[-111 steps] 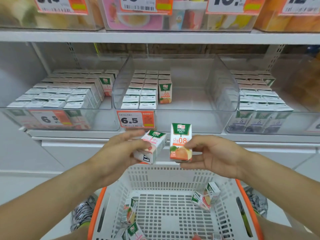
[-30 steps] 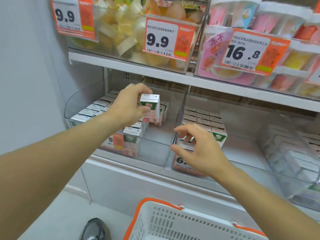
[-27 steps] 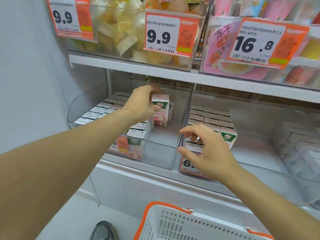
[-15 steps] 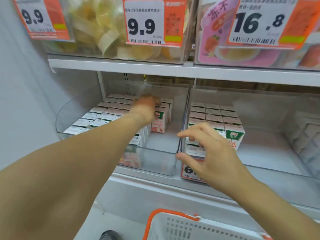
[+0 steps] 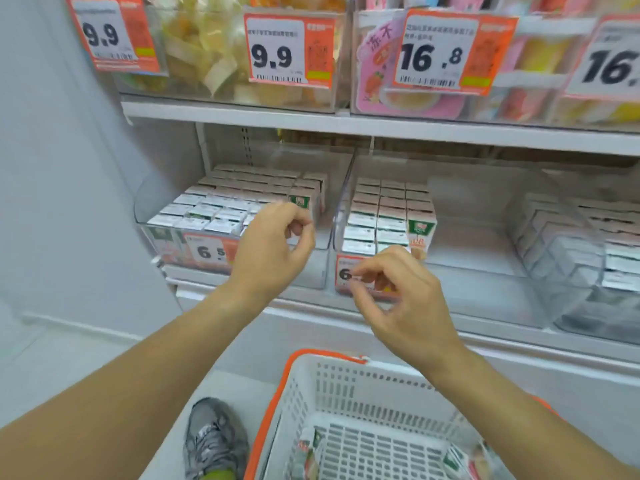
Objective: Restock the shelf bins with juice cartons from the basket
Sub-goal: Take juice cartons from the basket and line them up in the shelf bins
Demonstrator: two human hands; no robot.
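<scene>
Two clear shelf bins (image 5: 332, 216) across mid-frame hold rows of juice cartons (image 5: 377, 216), more cartons lie in the white basket (image 5: 346, 386) at bottom centre, and the left hand (image 5: 270, 254) and right hand (image 5: 408, 299) hover before the bins with loosely curled, empty fingers (image 5: 363, 271).

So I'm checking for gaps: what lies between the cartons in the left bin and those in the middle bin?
In the head view: bare left bin floor, then the clear divider wall. No cartons there.

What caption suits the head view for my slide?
Both empty hands, left hand and right hand, hover before clear plastic shelf bins above the white orange-rimmed basket.
</scene>
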